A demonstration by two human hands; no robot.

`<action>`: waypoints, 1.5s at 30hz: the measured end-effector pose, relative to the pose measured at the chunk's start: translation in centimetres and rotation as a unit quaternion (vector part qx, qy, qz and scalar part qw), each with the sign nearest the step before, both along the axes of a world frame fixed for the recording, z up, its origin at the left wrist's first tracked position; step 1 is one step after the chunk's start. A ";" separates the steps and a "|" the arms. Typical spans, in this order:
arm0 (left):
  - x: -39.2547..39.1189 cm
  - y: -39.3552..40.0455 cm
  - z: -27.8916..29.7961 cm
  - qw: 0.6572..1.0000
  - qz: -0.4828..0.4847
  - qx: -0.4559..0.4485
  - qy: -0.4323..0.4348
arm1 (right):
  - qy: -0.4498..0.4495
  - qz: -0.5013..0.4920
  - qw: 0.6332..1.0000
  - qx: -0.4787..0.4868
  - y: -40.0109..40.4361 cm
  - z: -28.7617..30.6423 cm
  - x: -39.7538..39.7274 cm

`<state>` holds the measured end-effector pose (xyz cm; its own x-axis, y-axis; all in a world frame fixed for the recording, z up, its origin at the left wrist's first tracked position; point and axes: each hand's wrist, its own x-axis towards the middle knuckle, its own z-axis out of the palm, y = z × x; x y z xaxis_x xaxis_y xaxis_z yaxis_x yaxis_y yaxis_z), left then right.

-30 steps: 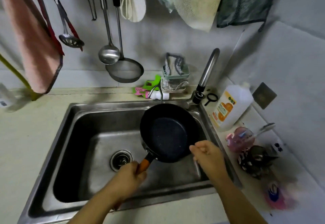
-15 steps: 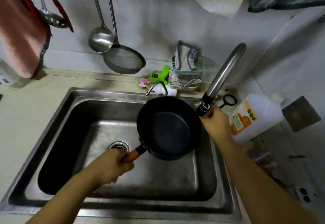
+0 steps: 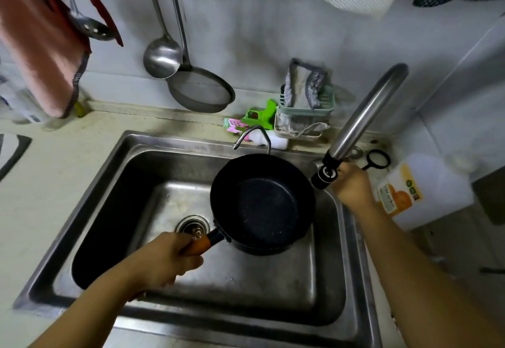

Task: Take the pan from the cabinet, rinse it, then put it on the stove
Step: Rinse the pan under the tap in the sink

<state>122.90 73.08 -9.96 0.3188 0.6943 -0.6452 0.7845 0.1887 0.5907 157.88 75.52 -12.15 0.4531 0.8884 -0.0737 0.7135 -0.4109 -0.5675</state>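
Note:
A small black pan (image 3: 262, 205) with an orange handle hangs level over the steel sink (image 3: 114, 183), its bowl facing up and dry-looking. My left hand (image 3: 164, 259) is shut on the handle at the pan's lower left. My right hand (image 3: 351, 183) reaches to the sink's back right corner and is closed at the base of the tall steel faucet (image 3: 366, 118), behind its black nozzle; what the fingers grip is hidden. No water is running. The stove is out of view.
A small curved tap (image 3: 252, 134) stands behind the pan. A basket of scourers (image 3: 306, 107) and a green toy sit on the back ledge. A detergent jug (image 3: 420, 189) stands right of the sink. Ladles, a strainer and towels hang on the wall.
My right hand left the pan's rim and moved up and right to the faucet base. The pan stayed over the sink in my left hand. My view moved closer.

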 end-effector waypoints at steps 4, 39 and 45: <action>-0.5 0.0 0.3 1.000 -0.023 0.006 0.005 | 0.049 0.004 0.999 -0.017 -0.5 0.2 -0.1; -1.5 -1.5 -2.6 0.997 -0.070 0.002 -0.042 | 0.188 -0.062 0.980 -0.023 -7.9 -1.0 -3.6; -1.2 -1.9 -3.5 0.990 -0.094 -0.046 -0.097 | 0.155 -0.084 0.984 0.030 -9.7 0.1 -4.2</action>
<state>121.67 71.17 -13.43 0.5613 0.5512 -0.6174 0.6845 0.1101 0.7206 153.64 65.81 -12.04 0.5577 0.8099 -0.1819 0.4273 -0.4680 -0.7736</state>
